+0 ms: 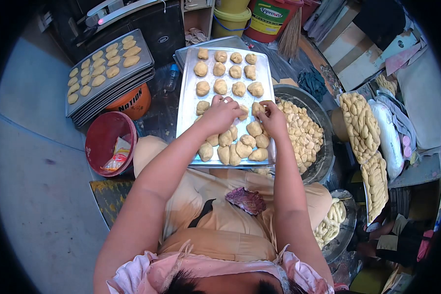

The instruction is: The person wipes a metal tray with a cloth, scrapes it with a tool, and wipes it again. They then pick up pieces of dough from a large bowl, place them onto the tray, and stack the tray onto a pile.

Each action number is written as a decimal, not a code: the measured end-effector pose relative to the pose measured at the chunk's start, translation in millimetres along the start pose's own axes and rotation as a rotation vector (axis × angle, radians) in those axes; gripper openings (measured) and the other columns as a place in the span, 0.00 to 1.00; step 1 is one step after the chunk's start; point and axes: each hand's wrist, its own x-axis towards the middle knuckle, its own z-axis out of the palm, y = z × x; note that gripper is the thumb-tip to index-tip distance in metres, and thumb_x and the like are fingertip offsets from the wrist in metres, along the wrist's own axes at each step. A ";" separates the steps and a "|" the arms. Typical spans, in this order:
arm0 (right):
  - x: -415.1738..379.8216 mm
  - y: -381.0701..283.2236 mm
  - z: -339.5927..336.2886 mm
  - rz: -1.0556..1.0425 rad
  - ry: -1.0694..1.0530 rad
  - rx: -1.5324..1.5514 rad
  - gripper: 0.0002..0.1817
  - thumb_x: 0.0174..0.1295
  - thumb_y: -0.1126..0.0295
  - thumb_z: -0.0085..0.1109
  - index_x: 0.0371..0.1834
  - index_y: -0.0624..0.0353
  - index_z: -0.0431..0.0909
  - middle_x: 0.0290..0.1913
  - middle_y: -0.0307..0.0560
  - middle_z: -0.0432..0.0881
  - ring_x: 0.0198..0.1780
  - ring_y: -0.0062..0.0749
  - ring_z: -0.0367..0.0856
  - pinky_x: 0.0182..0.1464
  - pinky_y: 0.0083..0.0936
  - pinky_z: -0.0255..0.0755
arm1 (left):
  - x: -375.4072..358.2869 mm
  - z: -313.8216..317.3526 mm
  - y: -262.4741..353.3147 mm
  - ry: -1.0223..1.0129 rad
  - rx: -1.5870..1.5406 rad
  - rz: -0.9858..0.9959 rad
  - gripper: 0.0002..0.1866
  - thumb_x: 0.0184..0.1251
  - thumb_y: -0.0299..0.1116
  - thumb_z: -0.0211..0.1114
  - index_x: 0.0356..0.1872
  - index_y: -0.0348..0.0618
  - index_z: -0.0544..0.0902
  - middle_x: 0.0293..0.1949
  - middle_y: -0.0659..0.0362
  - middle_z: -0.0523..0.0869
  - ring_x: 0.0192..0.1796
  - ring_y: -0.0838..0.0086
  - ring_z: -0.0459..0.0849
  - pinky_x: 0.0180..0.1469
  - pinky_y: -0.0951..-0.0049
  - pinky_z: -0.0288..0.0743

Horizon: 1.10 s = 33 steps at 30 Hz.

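Observation:
A metal baking tray (185,117) lies in front of me, above my lap. Neat rows of dough balls (220,87) fill its far half, while more dough pieces (234,153) are bunched together at the near end. My left hand (221,116) is over the middle of the tray, fingers curled round a dough ball (243,112). At the tray's right side, my right hand (273,120) grips another dough ball (257,109) between thumb and fingers. Parts of both balls are hidden by the fingers.
A large round basin (327,142) of small dough pieces stands at right, near boards of braided dough (360,125). Stacked trays (108,87) with flattened dough rest on an orange bucket (134,103) at left, above a red bucket (95,142). Tubs (230,22) stand behind.

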 end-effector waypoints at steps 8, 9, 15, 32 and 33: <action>38.2 1.9 -1.6 -0.077 0.066 -0.105 0.25 0.53 0.66 0.67 0.57 0.54 0.78 0.49 0.56 0.80 0.45 0.42 0.82 0.46 0.33 0.77 | -2.2 1.5 1.0 -0.045 0.039 -0.022 0.17 0.58 0.26 0.60 0.49 0.55 0.85 0.48 0.63 0.80 0.59 0.68 0.73 0.63 0.53 0.55; 46.7 2.6 2.8 -0.120 0.135 -0.140 0.25 0.54 0.66 0.68 0.58 0.53 0.78 0.50 0.55 0.80 0.46 0.42 0.83 0.46 0.33 0.77 | -2.5 1.0 1.0 -0.046 0.030 -0.015 0.17 0.58 0.26 0.60 0.47 0.53 0.85 0.47 0.62 0.80 0.59 0.67 0.73 0.63 0.53 0.55; 76.6 -1.5 20.3 -0.078 0.098 -0.333 0.29 0.50 0.62 0.72 0.58 0.52 0.78 0.50 0.57 0.81 0.50 0.46 0.82 0.54 0.35 0.75 | -0.6 -0.1 -3.0 0.153 -0.037 -0.081 0.09 0.57 0.29 0.63 0.40 0.48 0.84 0.46 0.59 0.80 0.57 0.63 0.75 0.62 0.53 0.56; -87.0 -4.1 10.6 -0.171 -0.024 -0.228 0.37 0.53 0.47 0.68 0.62 0.59 0.73 0.60 0.59 0.73 0.64 0.52 0.68 0.65 0.47 0.59 | -100.8 -51.7 24.8 -0.075 -0.181 -0.412 0.24 0.58 0.42 0.68 0.55 0.44 0.78 0.59 0.48 0.73 0.57 0.51 0.76 0.58 0.58 0.72; -87.9 -2.8 7.7 -0.148 -0.063 -0.148 0.40 0.51 0.46 0.69 0.64 0.57 0.71 0.63 0.60 0.70 0.67 0.54 0.64 0.67 0.49 0.57 | -106.1 -49.7 33.1 -0.053 -0.126 -0.407 0.26 0.58 0.42 0.68 0.58 0.45 0.77 0.62 0.47 0.70 0.59 0.50 0.74 0.58 0.57 0.71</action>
